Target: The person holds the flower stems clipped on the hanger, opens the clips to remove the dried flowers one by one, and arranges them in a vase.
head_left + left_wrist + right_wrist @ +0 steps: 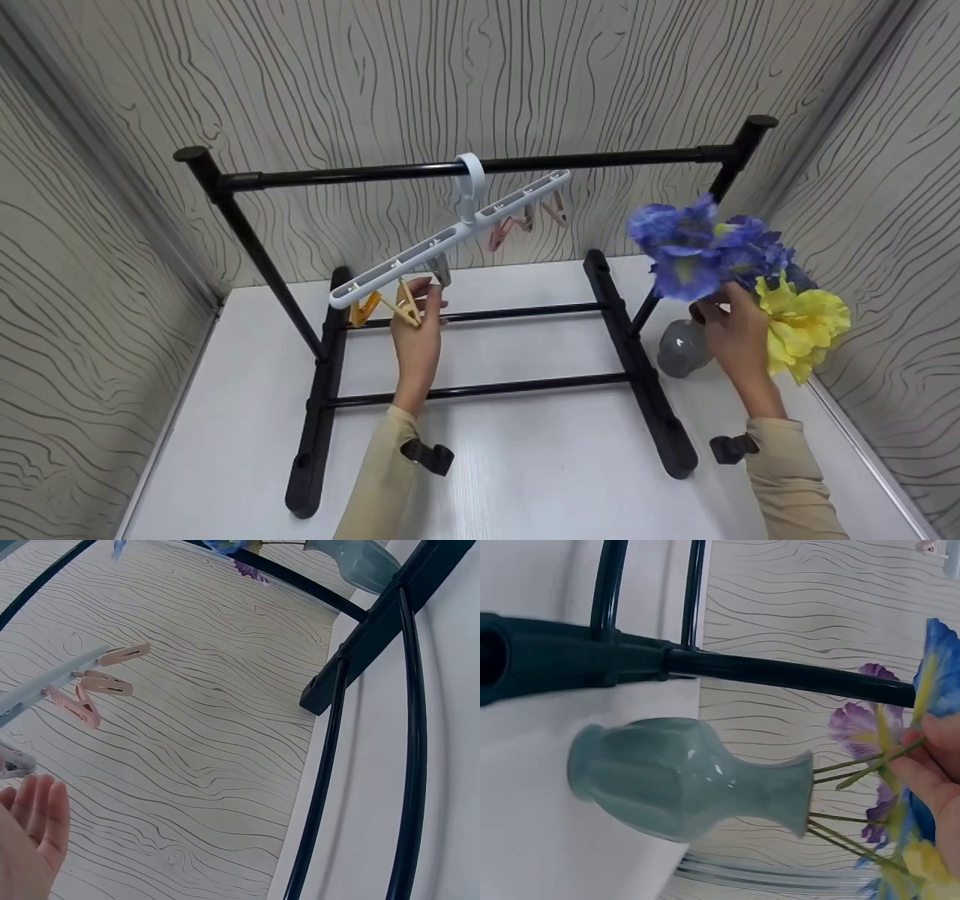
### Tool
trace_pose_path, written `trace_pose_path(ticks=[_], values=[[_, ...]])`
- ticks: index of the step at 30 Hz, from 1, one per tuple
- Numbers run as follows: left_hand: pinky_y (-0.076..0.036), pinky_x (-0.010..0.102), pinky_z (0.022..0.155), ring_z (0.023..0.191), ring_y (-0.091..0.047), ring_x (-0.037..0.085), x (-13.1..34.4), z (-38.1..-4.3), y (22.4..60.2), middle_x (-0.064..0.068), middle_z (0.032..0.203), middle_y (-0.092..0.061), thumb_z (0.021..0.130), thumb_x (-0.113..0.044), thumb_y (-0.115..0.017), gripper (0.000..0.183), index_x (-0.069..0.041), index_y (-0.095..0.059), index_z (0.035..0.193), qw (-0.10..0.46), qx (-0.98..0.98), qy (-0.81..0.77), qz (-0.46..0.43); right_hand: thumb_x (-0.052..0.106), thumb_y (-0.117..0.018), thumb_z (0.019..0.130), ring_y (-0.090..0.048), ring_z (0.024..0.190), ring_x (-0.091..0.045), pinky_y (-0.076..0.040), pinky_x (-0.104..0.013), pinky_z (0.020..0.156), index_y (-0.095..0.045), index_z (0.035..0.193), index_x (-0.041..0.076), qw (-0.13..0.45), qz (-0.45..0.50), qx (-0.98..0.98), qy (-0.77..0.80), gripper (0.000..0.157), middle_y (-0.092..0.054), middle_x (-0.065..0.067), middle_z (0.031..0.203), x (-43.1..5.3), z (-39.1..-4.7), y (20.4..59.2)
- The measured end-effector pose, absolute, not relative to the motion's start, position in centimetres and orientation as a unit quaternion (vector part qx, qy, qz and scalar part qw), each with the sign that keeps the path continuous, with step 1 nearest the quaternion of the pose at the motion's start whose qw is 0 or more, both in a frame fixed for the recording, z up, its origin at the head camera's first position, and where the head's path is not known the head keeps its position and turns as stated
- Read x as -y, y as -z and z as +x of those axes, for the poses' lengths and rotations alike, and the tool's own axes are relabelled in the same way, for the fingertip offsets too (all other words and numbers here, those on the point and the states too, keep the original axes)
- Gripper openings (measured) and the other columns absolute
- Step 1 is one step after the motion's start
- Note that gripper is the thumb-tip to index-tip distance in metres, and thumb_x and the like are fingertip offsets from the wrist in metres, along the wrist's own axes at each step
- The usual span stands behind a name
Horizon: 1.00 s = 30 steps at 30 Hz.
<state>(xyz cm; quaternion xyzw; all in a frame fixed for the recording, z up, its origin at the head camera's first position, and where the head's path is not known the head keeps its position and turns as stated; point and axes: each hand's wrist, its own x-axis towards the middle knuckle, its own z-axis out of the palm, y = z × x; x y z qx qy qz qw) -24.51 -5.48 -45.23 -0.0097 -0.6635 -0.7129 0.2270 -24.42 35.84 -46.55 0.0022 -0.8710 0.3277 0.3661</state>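
Observation:
My right hand [739, 337] pinches the green stem [885, 760] of a blue artificial flower [939, 667] just above a grey-green ceramic vase [675, 772]. In the right wrist view this stem's lower end lies outside the vase mouth. Other stems rise from the vase, with purple flowers [859, 727] and a yellow flower [806, 322] around the hand. My left hand [418, 337], holding nothing, is under a pale blue clip hanger [450, 238], fingers loosely bent. Its fingertips are close to a grey clothespin [16, 762]; a yellow clothespin [407, 307] overlaps the hand in the head view.
The hanger hooks over the top bar of a black rack [600, 160] and slopes down to the left. An orange clothespin [365, 309] and several pinkish clothespins [500, 234] hang from it. Two lower bars cross the white table [525, 465]; patterned walls surround it.

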Motion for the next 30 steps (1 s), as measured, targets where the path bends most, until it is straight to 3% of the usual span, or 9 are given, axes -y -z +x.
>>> trace_pose_path(ticks=[3,6,9,13,16,21,25,30], values=[[-0.055,0.023,0.074,0.094,-0.066,0.02,5.6,-24.5,45.3,0.013,0.114,-0.065,0.107,-0.015,-0.06,0.026,0.001,-0.059,0.127,0.227,0.67,0.707,-0.011,0.001,-0.07,0.092,-0.064,0.089,-0.051,-0.046,-0.061,0.077,-0.07,0.095,-0.012,0.36,-0.052,0.862,-0.353,0.014,-0.069,-0.031,0.093,-36.3,-24.5,46.9],[-0.055,0.023,0.073,0.094,-0.067,0.021,5.6,-24.5,45.3,0.013,0.112,-0.065,0.107,-0.016,-0.06,0.026,0.001,-0.06,0.126,0.222,0.669,0.709,-0.007,0.007,-0.067,0.093,-0.063,0.094,-0.047,-0.045,-0.061,0.084,-0.07,0.094,-0.011,0.352,-0.093,0.852,-0.376,0.019,-0.069,-0.03,0.095,-36.7,-24.6,47.3],[-0.056,0.023,0.072,0.093,-0.067,0.021,5.6,-24.5,45.2,0.012,0.111,-0.065,0.107,-0.017,-0.06,0.027,0.001,-0.059,0.126,0.218,0.67,0.71,-0.003,0.009,-0.066,0.095,-0.063,0.089,-0.022,-0.045,-0.044,0.085,-0.069,0.091,-0.005,0.342,-0.126,0.839,-0.403,0.015,-0.07,-0.017,0.09,-36.8,-24.5,47.8],[-0.055,0.023,0.072,0.094,-0.068,0.026,5.7,-24.5,45.2,0.01,0.107,-0.067,0.107,-0.017,-0.061,0.026,0.0,-0.059,0.126,0.215,0.674,0.707,0.002,0.006,-0.068,0.093,-0.053,0.076,0.01,-0.041,-0.023,0.077,-0.067,0.092,0.0,0.352,-0.152,0.822,-0.422,0.006,-0.062,0.017,0.079,-36.9,-24.2,48.5],[-0.056,0.023,0.072,0.094,-0.068,0.029,5.7,-24.5,45.3,0.009,0.102,-0.068,0.107,-0.017,-0.06,0.023,-0.002,-0.06,0.124,0.216,0.679,0.702,0.006,0.001,-0.067,0.092,-0.053,0.073,0.016,-0.042,-0.016,0.073,-0.065,0.096,-0.003,0.368,-0.153,0.802,-0.444,0.006,-0.054,0.031,0.075,-36.8,-24.2,49.1],[-0.056,0.024,0.07,0.089,-0.068,0.025,5.8,-24.6,45.5,0.007,0.095,-0.068,0.107,-0.016,-0.061,0.021,-0.001,-0.061,0.121,0.22,0.679,0.7,0.009,0.0,-0.065,0.094,-0.059,0.073,0.012,-0.047,-0.012,0.07,-0.069,0.096,-0.006,0.407,-0.147,0.769,-0.471,0.008,-0.058,0.031,0.076,-36.8,-24.3,50.0],[-0.054,0.023,0.068,0.085,-0.067,0.02,5.8,-24.7,45.5,0.006,0.091,-0.067,0.106,-0.015,-0.061,0.019,-0.001,-0.061,0.118,0.221,0.671,0.708,0.008,0.007,-0.067,0.098,-0.068,0.073,0.002,-0.056,-0.015,0.075,-0.068,0.091,-0.003,0.41,-0.155,0.704,-0.558,0.013,-0.067,0.017,0.076,-36.7,-24.3,50.4],[-0.054,0.022,0.068,0.084,-0.066,0.019,5.9,-24.6,45.5,0.006,0.092,-0.066,0.106,-0.015,-0.061,0.018,-0.001,-0.061,0.117,0.215,0.67,0.711,0.006,-0.001,-0.067,0.097,-0.072,0.076,-0.01,-0.059,-0.019,0.078,-0.067,0.085,-0.004,0.417,-0.163,0.61,-0.654,0.011,-0.071,-0.001,0.08,-36.4,-24.3,50.8]])
